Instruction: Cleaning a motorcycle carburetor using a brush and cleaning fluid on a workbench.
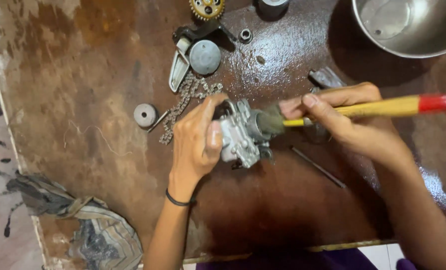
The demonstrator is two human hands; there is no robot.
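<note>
Your left hand [195, 142] is wrapped around a grey metal carburetor [243, 132], fingers curled over its top and thumb pressed to its near side, holding it just above the middle of the brown, wet-looking table [83, 75]. Your right hand [343, 117] is closed in a narrow pinch on a brush [363, 107] with a yellow handle and red end; thumb and fingers grip the handle close to the bristles, and the bristles touch the carburetor's right face.

Just beyond your left hand lies a chain [185, 102], running up toward a round grey cap [205, 57] and a pale curved guide [178, 70]. A small grey roller [145, 115] sits left of the chain. A yellowish gear [206, 7] lies at the top edge, with a steel bowl [408, 25] at the upper right. A thin rod [318, 167] lies near your right wrist, and a striped rag [78, 220] hangs off the table's lower left corner.
</note>
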